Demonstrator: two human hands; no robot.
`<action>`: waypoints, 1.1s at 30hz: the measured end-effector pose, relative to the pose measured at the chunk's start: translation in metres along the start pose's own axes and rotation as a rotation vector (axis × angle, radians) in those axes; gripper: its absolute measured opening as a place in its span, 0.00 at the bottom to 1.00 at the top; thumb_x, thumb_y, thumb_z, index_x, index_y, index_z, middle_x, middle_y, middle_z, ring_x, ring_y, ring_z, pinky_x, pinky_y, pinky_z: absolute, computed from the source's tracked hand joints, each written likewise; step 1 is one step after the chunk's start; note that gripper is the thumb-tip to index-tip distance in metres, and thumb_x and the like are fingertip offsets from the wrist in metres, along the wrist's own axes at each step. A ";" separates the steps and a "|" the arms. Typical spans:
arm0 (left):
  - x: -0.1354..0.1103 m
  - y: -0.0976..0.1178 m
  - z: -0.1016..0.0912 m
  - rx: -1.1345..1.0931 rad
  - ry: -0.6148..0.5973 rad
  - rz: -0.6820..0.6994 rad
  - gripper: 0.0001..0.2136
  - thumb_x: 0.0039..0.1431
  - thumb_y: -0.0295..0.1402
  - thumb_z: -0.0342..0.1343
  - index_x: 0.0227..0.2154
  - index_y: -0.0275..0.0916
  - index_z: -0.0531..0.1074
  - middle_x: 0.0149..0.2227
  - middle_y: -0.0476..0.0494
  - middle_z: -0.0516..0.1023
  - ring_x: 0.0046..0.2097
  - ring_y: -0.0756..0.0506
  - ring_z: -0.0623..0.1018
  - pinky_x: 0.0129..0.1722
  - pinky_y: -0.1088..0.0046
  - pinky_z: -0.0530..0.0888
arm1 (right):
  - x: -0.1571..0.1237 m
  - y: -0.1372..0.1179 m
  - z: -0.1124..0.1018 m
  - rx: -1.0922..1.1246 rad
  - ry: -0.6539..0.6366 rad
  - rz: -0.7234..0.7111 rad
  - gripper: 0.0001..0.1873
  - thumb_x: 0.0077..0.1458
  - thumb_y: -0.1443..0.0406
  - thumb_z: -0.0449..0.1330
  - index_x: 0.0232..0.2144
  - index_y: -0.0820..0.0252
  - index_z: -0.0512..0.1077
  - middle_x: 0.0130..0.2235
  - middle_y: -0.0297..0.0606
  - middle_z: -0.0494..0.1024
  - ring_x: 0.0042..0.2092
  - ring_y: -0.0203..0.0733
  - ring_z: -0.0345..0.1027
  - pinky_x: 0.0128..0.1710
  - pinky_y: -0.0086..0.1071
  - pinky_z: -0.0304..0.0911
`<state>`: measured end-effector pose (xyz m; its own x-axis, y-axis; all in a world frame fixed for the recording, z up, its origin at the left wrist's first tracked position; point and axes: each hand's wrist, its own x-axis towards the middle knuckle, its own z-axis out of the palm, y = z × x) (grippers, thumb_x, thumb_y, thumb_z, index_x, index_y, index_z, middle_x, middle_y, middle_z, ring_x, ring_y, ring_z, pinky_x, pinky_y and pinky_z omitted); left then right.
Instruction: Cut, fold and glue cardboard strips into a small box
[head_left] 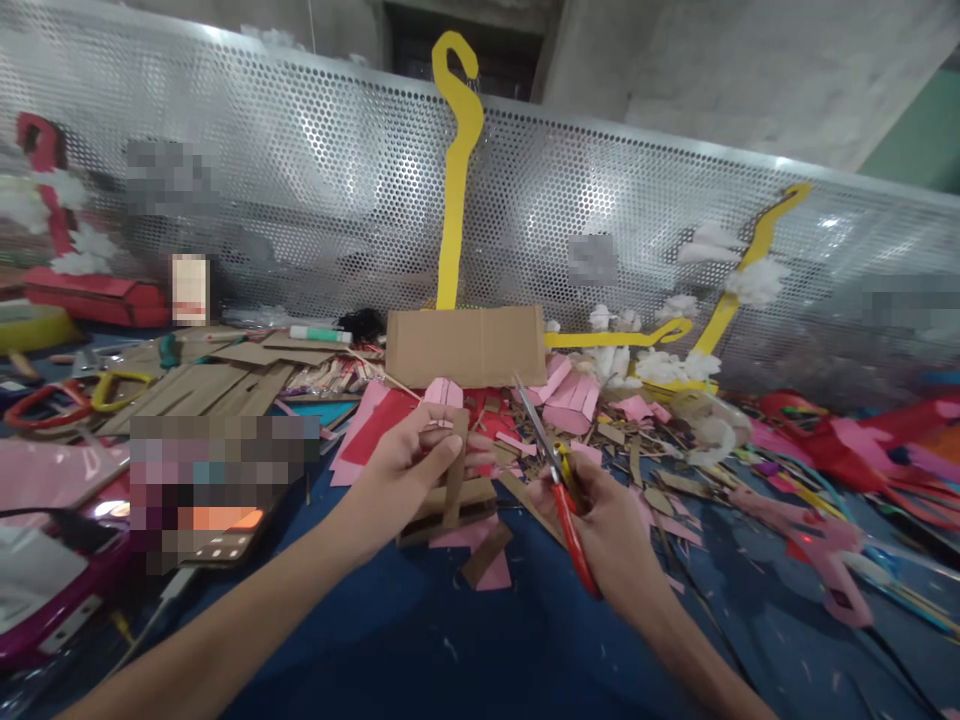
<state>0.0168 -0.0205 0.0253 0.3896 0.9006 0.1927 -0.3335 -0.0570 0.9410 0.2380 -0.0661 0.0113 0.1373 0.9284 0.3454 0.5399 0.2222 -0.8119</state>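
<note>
My left hand [409, 462] is closed around a narrow brown cardboard strip [454, 482], which it holds upright over a small cardboard piece [450, 515] lying on pink paper. To the right of the strip, my right hand [604, 525] grips red-handled scissors [559, 480]. Their blades point up and away, near the strip without touching it. Pink and red paper cutouts [570, 400] lie just beyond both hands.
A blue work table [450, 640] is littered with cardboard and paper scraps. A brown cardboard panel [465, 345] stands behind, with yellow hook shapes [457, 170] against a perforated metal wall. Cardboard sheets [202, 385] lie at the left and pink scissors [825, 550] at the right.
</note>
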 end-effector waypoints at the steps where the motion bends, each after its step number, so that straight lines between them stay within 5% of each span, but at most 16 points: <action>1: 0.000 0.000 0.001 -0.033 0.018 -0.017 0.08 0.66 0.35 0.61 0.41 0.40 0.68 0.44 0.41 0.85 0.46 0.42 0.85 0.52 0.60 0.80 | 0.000 0.001 0.000 0.027 -0.008 0.017 0.21 0.52 0.48 0.69 0.29 0.56 0.68 0.29 0.34 0.73 0.31 0.42 0.66 0.31 0.33 0.63; 11: -0.001 0.001 0.001 -0.047 0.067 -0.108 0.12 0.63 0.39 0.64 0.42 0.40 0.69 0.49 0.38 0.84 0.47 0.40 0.85 0.48 0.57 0.82 | -0.002 -0.010 0.003 0.078 -0.083 0.032 0.20 0.51 0.51 0.70 0.30 0.56 0.67 0.29 0.33 0.73 0.30 0.41 0.69 0.30 0.32 0.68; 19: -0.003 0.005 0.004 0.036 0.026 -0.057 0.11 0.65 0.40 0.62 0.34 0.39 0.71 0.32 0.50 0.77 0.37 0.48 0.81 0.45 0.67 0.80 | -0.005 -0.015 0.005 -0.017 -0.074 -0.052 0.20 0.53 0.54 0.68 0.27 0.54 0.60 0.26 0.28 0.65 0.26 0.36 0.60 0.25 0.29 0.61; 28: -0.003 -0.002 -0.005 0.024 -0.012 -0.064 0.11 0.65 0.44 0.62 0.36 0.40 0.75 0.24 0.55 0.67 0.23 0.55 0.66 0.24 0.79 0.64 | -0.007 -0.009 0.007 -0.228 -0.045 -0.233 0.17 0.54 0.63 0.67 0.27 0.53 0.59 0.31 0.32 0.67 0.31 0.40 0.59 0.29 0.30 0.59; 33: -0.005 0.000 -0.004 -0.010 -0.088 -0.045 0.11 0.66 0.43 0.61 0.38 0.40 0.73 0.25 0.55 0.69 0.22 0.55 0.68 0.22 0.80 0.63 | -0.008 -0.005 0.009 -0.270 -0.059 -0.249 0.10 0.54 0.70 0.60 0.29 0.54 0.62 0.32 0.33 0.68 0.32 0.41 0.61 0.30 0.30 0.58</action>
<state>0.0116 -0.0232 0.0233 0.4781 0.8609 0.1741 -0.3224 -0.0124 0.9465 0.2266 -0.0720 0.0080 -0.0700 0.8730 0.4827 0.7515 0.3644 -0.5500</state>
